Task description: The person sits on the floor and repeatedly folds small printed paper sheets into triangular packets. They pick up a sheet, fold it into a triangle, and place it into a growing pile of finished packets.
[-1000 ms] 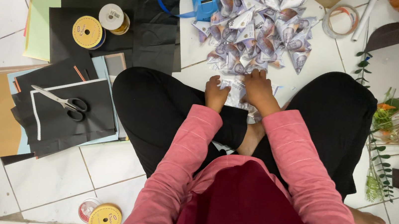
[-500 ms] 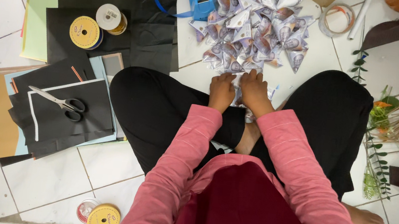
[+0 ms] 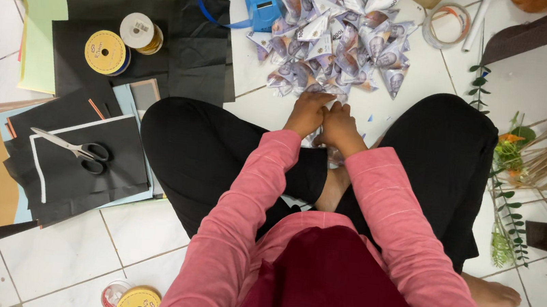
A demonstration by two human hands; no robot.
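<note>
Both hands meet at the near edge of the folded-paper pile.
Left hand [image 3: 307, 114] and right hand [image 3: 340, 125] press together, fingers curled (what they pinch, I cannot tell), touching the heap of folded purple-grey paper cones [image 3: 338, 37] on the white tiled floor [image 3: 542, 81]; steel scissors [image 3: 71, 148] well apart.

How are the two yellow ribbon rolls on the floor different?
The yellow roll up top lies on black paper, beside a white roll. The yellow roll at the bottom lies on bare tile, cut off by the picture's edge, beside a small clear roll. Both are round, flat and yellow.
</note>
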